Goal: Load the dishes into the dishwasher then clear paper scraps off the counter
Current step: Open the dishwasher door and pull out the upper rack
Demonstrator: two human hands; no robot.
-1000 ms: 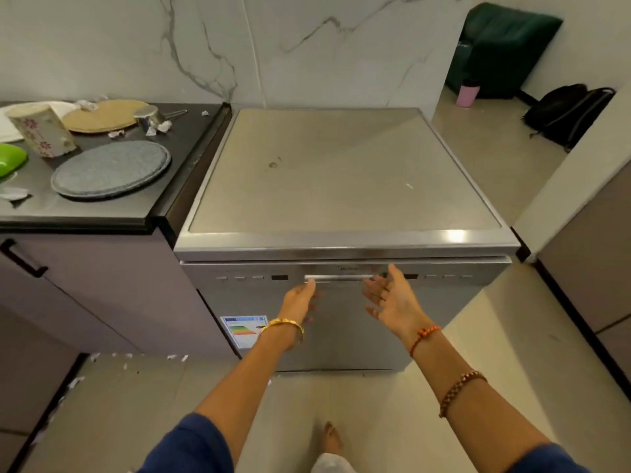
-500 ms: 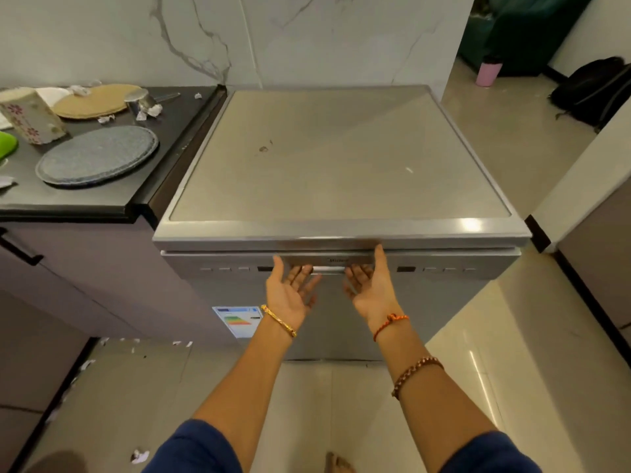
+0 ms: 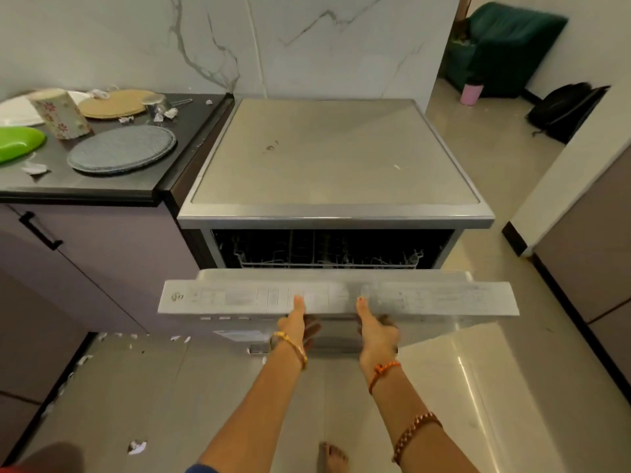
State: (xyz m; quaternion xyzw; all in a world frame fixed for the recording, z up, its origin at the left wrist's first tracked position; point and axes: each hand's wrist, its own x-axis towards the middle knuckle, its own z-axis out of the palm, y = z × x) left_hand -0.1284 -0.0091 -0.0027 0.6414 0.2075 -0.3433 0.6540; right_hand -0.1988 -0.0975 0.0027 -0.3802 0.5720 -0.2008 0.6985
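Note:
The steel dishwasher [image 3: 334,155] stands right of the dark counter [image 3: 102,186]. Its door [image 3: 444,298] is tilted partway down, showing a wire rack [image 3: 327,259] inside. My left hand [image 3: 296,324] and my right hand [image 3: 375,331] both grip the door's top edge, thumbs on top and fingers curled underneath. On the counter lie a grey round plate [image 3: 123,148], a tan plate [image 3: 116,103], a floral cup [image 3: 59,112], a green dish [image 3: 18,141], a small steel pan [image 3: 160,103] and white paper scraps [image 3: 34,169].
Paper scraps [image 3: 136,447] also litter the floor along the purple cabinets [image 3: 102,261]. My bare foot [image 3: 333,457] stands in front of the door. A cabinet [image 3: 587,261] flanks the right side. Beyond are a green armchair [image 3: 505,46], a pink bottle [image 3: 472,92] and a black bag [image 3: 563,107].
Both hands reached the handle of the closed door, took hold and pulled it down and toward me. The inside rack has come into sight.

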